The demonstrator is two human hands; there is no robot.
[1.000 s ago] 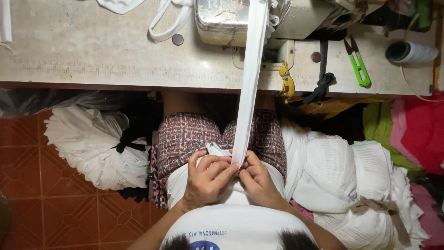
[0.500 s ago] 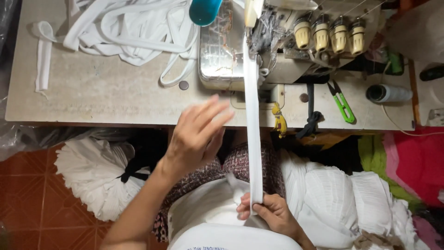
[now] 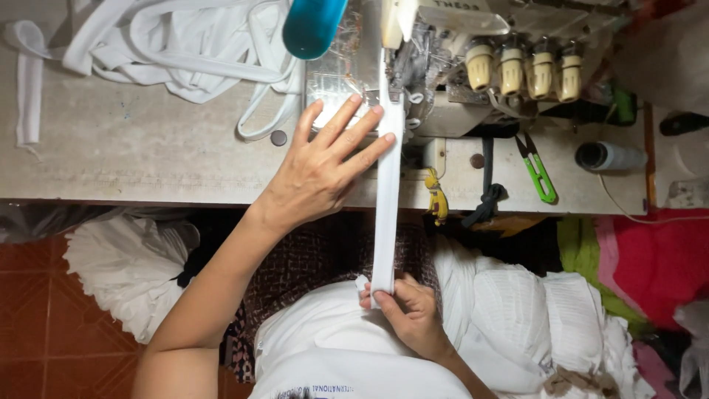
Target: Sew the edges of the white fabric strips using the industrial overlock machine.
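At the centre of the frame, a white fabric strip [image 3: 387,199] runs taut from the sewing machine [image 3: 473,66] on the table [image 3: 148,162] down to the lap. The right hand [image 3: 410,314] pinches its lower end; the left hand [image 3: 325,166], fingers spread, presses beside it. This looks like feeding the strip in; next it needs steady guiding.

White strip [image 3: 387,199]: soft matt cloth, smooth knit look. Heaped white bands [image 3: 170,44]: same matt cloth. Table top [image 3: 133,155]: matt, speckled, worn laminate look. Sewing machine [image 3: 450,66]: glossy cream-painted metal; tension knobs [image 3: 526,70] smooth beige plastic. Snips [image 3: 539,170]: bright green glossy plastic handles. Floor tiles [image 3: 29,310]: reddish, slight sheen.
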